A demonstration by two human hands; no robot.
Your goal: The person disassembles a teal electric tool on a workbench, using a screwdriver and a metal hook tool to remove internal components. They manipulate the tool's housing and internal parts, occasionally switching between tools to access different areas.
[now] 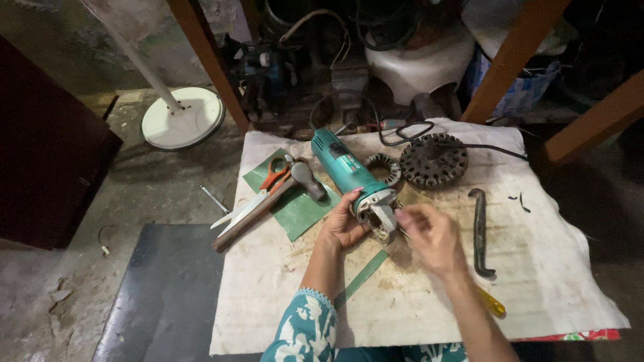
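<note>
Grinder (345, 171), teal body, metal gear head — lying on the cloth-covered desk (537, 268), cord trailing behind. Judged heavy, rigid, head-weighted; best gripped round the body. My left hand (342, 228) cups the head from below, fingers wrapped; my right hand (433, 234) is blurred at the spindle — pinch unclear.

Low desk (168, 295) draped in a stained white cloth (537, 268). Lying on it: green sheet (295, 211) far left, under scissors (258, 198) and hammer (268, 204); two toothed metal rings (435, 159) at the far edge (one small, one large); dark bent bar (479, 231) right; green strip (362, 276) near.
</note>
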